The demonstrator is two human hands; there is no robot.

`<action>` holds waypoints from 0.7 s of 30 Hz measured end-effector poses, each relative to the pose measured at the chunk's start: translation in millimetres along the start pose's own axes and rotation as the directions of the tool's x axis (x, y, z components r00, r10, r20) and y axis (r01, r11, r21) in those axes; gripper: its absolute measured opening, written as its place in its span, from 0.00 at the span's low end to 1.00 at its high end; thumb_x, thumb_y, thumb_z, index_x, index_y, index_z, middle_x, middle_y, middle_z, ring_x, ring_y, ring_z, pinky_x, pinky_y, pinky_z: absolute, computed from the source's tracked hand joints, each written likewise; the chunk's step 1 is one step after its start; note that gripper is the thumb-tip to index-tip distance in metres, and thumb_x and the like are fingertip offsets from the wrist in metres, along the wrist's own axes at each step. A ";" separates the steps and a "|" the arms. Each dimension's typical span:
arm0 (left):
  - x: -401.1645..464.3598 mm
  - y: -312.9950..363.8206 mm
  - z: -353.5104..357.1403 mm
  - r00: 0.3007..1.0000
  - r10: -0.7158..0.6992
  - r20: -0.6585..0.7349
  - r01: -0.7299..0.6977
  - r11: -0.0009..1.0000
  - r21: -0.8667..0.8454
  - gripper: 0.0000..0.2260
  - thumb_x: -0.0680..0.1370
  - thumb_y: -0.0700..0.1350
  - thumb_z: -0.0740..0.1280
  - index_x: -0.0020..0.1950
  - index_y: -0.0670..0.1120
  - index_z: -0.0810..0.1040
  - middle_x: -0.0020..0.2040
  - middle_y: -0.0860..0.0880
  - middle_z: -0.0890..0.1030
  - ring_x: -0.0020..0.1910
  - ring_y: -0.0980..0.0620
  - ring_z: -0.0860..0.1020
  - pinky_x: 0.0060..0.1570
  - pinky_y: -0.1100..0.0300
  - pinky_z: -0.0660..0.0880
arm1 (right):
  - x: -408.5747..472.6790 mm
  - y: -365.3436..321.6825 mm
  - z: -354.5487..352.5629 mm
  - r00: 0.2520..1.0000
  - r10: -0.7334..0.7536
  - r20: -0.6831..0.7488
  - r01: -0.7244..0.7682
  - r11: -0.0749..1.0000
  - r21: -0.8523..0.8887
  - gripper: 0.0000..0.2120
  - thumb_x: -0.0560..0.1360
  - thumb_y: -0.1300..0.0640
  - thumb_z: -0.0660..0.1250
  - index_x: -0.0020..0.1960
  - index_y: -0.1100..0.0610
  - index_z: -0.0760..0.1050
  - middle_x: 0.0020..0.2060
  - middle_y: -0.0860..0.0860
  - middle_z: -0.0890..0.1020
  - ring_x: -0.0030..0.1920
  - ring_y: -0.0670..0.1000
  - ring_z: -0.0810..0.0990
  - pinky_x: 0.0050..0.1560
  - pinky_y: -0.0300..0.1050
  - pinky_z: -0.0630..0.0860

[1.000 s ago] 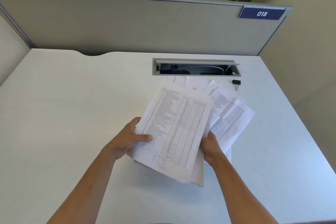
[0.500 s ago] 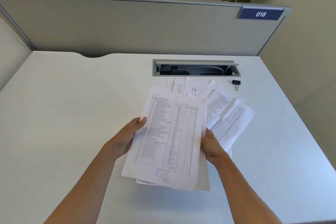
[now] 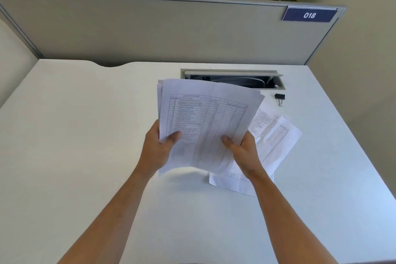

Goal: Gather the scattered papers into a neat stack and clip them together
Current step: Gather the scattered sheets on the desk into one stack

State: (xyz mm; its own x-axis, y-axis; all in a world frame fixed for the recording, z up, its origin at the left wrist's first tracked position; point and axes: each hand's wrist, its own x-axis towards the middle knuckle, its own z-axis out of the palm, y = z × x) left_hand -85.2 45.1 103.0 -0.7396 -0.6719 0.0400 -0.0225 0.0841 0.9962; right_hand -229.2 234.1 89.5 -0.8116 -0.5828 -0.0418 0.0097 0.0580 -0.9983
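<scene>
Two hands (image 3: pixel 201 148) around thin, flexing printed papers (image 3: pixel 205 118), edges uneven.

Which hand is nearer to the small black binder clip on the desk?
Right. The right hand holds the papers' near edge, below-left of the small black binder clip; the left hand is farther left.

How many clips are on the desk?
1. The clip lies on the desk, right of the held papers and just in front of the cable slot. More could be hidden under the papers.
</scene>
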 end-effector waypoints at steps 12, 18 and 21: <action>-20.7 -28.5 -1.7 0.989 -0.148 -0.009 0.146 0.985 -0.087 0.16 0.69 0.43 0.77 0.54 0.54 0.80 0.48 0.55 0.85 0.49 0.57 0.83 0.45 0.63 0.80 | -9.3 23.5 18.8 0.998 0.039 -0.041 -0.042 0.997 -0.060 0.13 0.70 0.65 0.72 0.49 0.48 0.80 0.47 0.50 0.85 0.52 0.53 0.83 0.51 0.46 0.79; -13.1 -32.2 3.6 0.985 -0.130 -0.114 0.130 0.991 -0.010 0.05 0.75 0.42 0.73 0.48 0.52 0.81 0.42 0.56 0.85 0.43 0.60 0.83 0.40 0.69 0.78 | -2.8 29.2 2.3 0.999 0.053 0.010 -0.051 0.991 -0.122 0.29 0.61 0.66 0.65 0.61 0.54 0.73 0.55 0.51 0.81 0.57 0.49 0.79 0.53 0.44 0.78; -6.9 -35.6 -3.1 0.977 -0.178 -0.114 0.174 0.984 -0.044 0.07 0.75 0.42 0.73 0.51 0.50 0.81 0.44 0.56 0.85 0.44 0.63 0.83 0.42 0.69 0.78 | -0.6 35.9 -18.4 0.964 0.114 -0.240 -0.149 0.980 -0.132 0.27 0.65 0.64 0.69 0.64 0.52 0.72 0.60 0.48 0.78 0.61 0.46 0.76 0.60 0.45 0.74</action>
State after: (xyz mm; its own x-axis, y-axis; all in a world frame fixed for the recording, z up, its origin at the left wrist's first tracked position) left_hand -77.3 44.5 67.5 -0.6424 -0.7554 -0.1291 -0.1210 -0.0664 0.9904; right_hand -239.1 251.4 54.5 -0.9215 -0.3605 -0.1446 0.0535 0.2508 -0.9666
